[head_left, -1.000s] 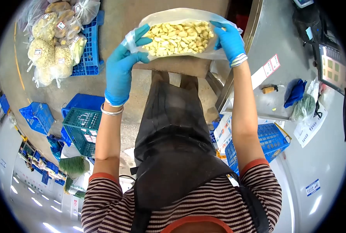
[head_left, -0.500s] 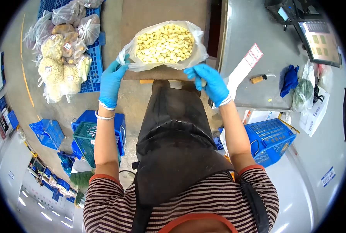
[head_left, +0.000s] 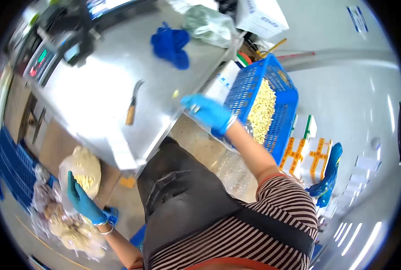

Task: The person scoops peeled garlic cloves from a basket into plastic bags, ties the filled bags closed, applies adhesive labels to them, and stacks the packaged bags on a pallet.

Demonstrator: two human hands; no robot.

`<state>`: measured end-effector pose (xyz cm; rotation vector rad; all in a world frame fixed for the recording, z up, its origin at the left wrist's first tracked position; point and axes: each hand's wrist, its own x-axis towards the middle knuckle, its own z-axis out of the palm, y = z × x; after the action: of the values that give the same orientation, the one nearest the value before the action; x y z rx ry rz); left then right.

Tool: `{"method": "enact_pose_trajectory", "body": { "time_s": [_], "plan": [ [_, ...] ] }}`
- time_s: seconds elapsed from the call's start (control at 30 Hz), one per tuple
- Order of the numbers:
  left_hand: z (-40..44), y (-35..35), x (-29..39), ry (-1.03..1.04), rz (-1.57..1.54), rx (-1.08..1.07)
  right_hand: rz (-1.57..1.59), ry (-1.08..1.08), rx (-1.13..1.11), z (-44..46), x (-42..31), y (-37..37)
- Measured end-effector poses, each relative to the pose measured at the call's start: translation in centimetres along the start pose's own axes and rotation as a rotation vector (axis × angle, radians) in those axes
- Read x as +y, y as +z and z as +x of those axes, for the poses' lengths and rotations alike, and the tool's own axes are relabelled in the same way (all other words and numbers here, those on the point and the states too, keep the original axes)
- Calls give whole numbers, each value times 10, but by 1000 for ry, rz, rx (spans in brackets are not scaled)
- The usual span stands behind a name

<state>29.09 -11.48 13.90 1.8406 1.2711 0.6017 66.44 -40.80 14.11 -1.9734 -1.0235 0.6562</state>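
Across the upper left, a metal table (head_left: 106,76); at right, a blue basket (head_left: 243,87); lower left, a bag (head_left: 89,161) gaping, presumably for access, behind the straight-fingered, empty-looking left hand (head_left: 86,204). The right hand (head_left: 210,112) curls mid-frame, contents unclear. Basket walls corral pale cloves (head_left: 262,110).

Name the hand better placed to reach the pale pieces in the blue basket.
Likely the right hand: it is close to the blue basket with the pale pieces, while the left hand is farther off, by the plastic bag.
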Motion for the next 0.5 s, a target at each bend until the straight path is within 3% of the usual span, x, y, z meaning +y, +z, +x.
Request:
{"method": "enact_pose_trajectory", "body": {
  "time_s": [0.1,0.13,0.17,0.23,0.27,0.3,0.33,0.37,0.4,0.43,0.47,0.5],
  "plan": [
    [-2,62,43,104,8,-113,-198,-55,258,-17,99,-175],
    [-5,76,57,120,37,-131,-376,-45,273,-22,172,-236],
    [-6,89,67,95,1,-171,-145,71,400,-26,213,-291],
    [-17,104,81,113,32,-213,-680,270,482,-24,279,-381],
    [-23,109,86,137,62,-215,-829,513,646,-18,272,-400],
    [-27,115,102,147,148,-210,-834,364,731,-24,324,-440],
    [-32,123,112,136,203,-176,-668,359,818,-22,389,-479],
    [-34,126,123,156,213,-178,-753,323,725,-22,455,-526],
    [-40,127,131,167,228,-144,-713,275,772,-25,487,-545],
    [-44,127,139,193,235,-135,-702,339,609,-25,531,-577],
    [-49,127,148,176,246,-109,-823,505,437,-20,546,-590],
    [-54,126,148,176,271,-94,-810,543,500,-8,519,-581]
  ]
}}
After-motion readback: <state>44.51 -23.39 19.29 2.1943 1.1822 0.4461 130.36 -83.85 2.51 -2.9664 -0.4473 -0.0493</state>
